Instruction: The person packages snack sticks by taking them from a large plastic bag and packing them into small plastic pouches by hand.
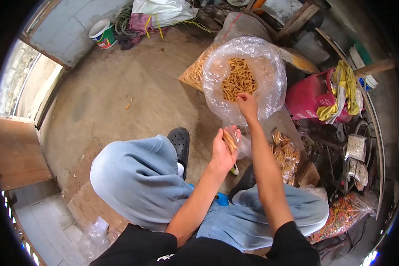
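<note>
A large clear plastic bag (pixel 270 91) stands open in front of me, with many short brown snack sticks (pixel 239 80) inside. My right hand (pixel 247 105) reaches over its near rim, fingers pinched together at the sticks; whatever they hold is too small to make out. Nearer to me, my left hand (pixel 224 146) is wrapped round a small clear bag (pixel 230 138) holding a few sticks. Below my right forearm, to its right, lie several filled small bags (pixel 286 155).
A red bin (pixel 310 95) with yellow cloths (pixel 346 88) stands at the right. A white bucket (pixel 103 33) and a white sack (pixel 164 11) are at the back left. A bag of colourful packets (pixel 341 217) lies at the lower right.
</note>
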Tool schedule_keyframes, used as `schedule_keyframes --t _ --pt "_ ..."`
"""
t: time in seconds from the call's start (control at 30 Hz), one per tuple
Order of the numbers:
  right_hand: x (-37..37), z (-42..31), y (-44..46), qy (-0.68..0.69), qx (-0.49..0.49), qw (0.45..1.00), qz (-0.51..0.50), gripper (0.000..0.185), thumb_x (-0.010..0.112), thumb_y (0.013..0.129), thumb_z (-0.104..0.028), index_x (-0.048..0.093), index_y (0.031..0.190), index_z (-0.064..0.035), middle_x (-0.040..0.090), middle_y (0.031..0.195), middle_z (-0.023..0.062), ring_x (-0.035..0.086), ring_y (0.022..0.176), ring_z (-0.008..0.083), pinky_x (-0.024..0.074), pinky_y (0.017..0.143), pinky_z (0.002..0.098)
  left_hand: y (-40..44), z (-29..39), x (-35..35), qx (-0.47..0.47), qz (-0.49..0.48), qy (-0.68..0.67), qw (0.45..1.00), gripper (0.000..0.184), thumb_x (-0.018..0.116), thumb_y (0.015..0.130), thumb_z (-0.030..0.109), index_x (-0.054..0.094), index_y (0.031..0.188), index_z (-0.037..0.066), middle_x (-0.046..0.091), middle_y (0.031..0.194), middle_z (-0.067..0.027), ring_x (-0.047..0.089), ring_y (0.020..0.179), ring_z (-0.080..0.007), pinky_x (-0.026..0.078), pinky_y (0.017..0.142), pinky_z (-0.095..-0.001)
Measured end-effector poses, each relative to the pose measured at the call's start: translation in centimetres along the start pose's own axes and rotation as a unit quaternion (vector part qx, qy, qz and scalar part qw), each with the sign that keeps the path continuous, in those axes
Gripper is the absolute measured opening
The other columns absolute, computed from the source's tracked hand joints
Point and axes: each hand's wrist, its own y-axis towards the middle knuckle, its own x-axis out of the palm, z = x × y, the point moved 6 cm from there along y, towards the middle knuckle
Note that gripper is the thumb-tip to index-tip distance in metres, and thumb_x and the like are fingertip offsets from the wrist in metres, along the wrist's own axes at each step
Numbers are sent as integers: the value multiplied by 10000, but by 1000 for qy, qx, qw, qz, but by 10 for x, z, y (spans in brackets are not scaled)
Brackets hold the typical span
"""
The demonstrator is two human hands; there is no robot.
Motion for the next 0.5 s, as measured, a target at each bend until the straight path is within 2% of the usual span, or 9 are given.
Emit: schedule_keyframes --t 0.03,0.07,0.13,0.23,0.37,0.5 --pt "14 0 11 -63 -21 997 -37 259 652 769 -218 682 962 -48 687 867 156 659 830 275 500 758 360 1 0 1 5 -3 0 1000 337 354 1008 290 528 1053 5 609 1004 -116 608 908 -236 558 818 -347" --pt "21 3 18 -59 -24 997 -40 259 652 769 -218 682 962 -48 687 867 156 659 830 275 500 758 360 0 0 -1 8 3 -5 1000 337 351 1009 287 529 1045 3 608 1003 -121 609 902 -236 562 813 -349" --pt "35 0 25 -221 -39 972 -64 305 664 755 -283 685 970 -68 684 906 167 649 882 327 495 796 410 -1 1 0 16 20 -11 1000 336 346 1010 284 534 1011 5 606 996 -128 612 885 -238 572 799 -350" --pt "44 3 28 -282 0 953 -114 369 682 742 -332 658 979 -50 681 935 155 646 896 328 487 798 413 0 4 0 11 12 -29 999 332 345 1011 279 537 994 8 608 980 -132 612 884 -239 572 801 -348" --pt "45 9 31 -273 -23 958 -89 372 679 738 -352 649 965 -58 680 941 151 647 897 321 487 795 407 4 6 0 9 0 -22 1000 324 350 1009 272 536 976 9 611 965 -135 614 876 -241 573 801 -347" --pt "46 12 32 -225 -43 966 -120 334 679 729 -326 644 923 -56 672 888 166 645 854 320 491 766 400 5 2 -1 8 17 -20 1000 325 353 1007 269 539 970 4 613 958 -138 615 868 -246 573 802 -350"
